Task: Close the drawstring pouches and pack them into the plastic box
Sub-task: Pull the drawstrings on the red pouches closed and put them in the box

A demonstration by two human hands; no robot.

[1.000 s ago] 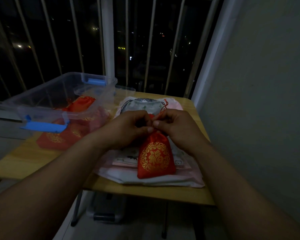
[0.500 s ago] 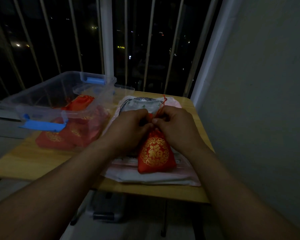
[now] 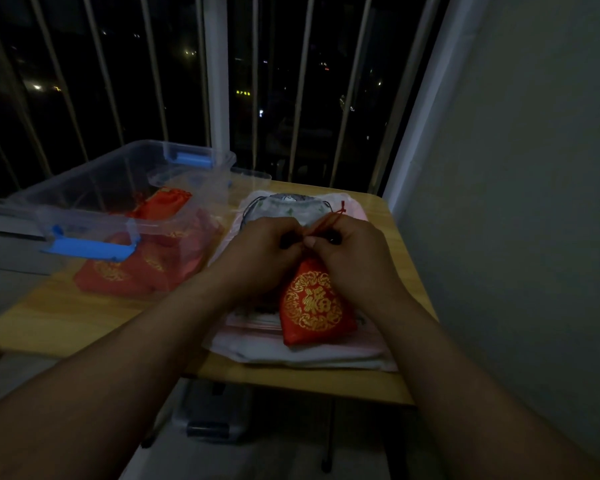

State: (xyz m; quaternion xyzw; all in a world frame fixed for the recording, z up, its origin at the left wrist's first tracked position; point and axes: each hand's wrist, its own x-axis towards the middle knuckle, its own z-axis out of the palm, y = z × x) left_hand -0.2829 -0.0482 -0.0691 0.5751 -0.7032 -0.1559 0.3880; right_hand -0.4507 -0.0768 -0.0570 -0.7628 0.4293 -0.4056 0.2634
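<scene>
Nearest me, the wooden table [image 3: 309, 379] carries a stack of pale folded cloths [image 3: 291, 351], and the red pouch [image 3: 314, 303] with its gold medallion lies on top of them, its bottom toward me. My left hand [image 3: 264, 251] and right hand [image 3: 354, 258] meet at its gathered neck, both with curled fingers pinching there. The red cord [image 3: 329, 221] runs up from between them to a knot. In this dim light it seems my right fingers hold it. Just beyond lies a grey pouch [image 3: 284, 206]. Farther left stands the clear plastic box [image 3: 118, 188] with red pouches [image 3: 163, 206] inside, before the barred window [image 3: 219, 81].
</scene>
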